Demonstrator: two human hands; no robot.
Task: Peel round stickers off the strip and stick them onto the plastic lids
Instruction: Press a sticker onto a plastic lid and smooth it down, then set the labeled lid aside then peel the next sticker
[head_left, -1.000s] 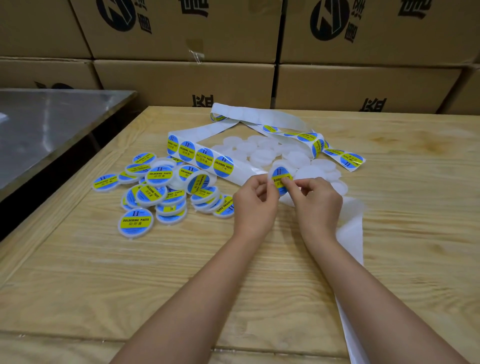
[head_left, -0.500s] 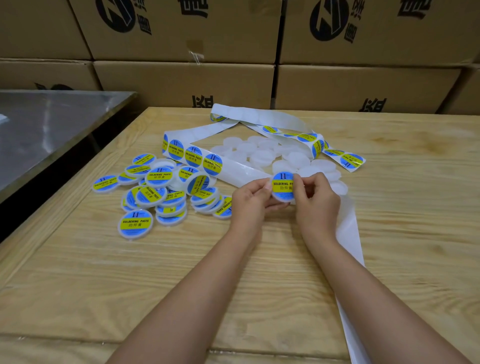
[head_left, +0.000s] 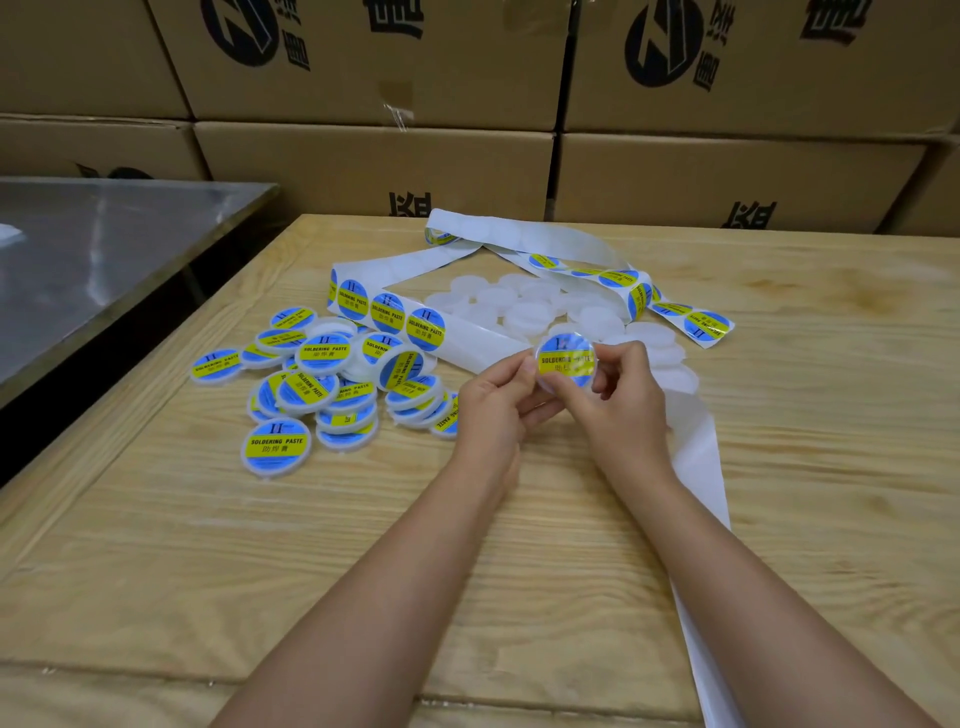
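Observation:
Both hands hold one round plastic lid (head_left: 566, 358) above the wooden table, its blue-and-yellow "SOLDERING PASTE" sticker facing me. My left hand (head_left: 493, 402) grips its left edge with fingers curled under it. My right hand (head_left: 621, 387) pinches its right and lower edge, thumb on the sticker. The white sticker strip (head_left: 395, 314) loops across the table behind, carrying several stickers. A heap of bare translucent lids (head_left: 524, 312) lies inside the loop. Labelled lids (head_left: 317, 384) are piled to the left.
The empty backing of the strip (head_left: 696, 457) trails under my right forearm to the table's front edge. Stacked cardboard boxes (head_left: 374, 161) wall off the back. A steel table (head_left: 93, 260) stands to the left across a dark gap.
The sticker went from half-peeled between my fingers onto the lid. The lid now faces me flat and both hands have shifted slightly toward me, pressing it.

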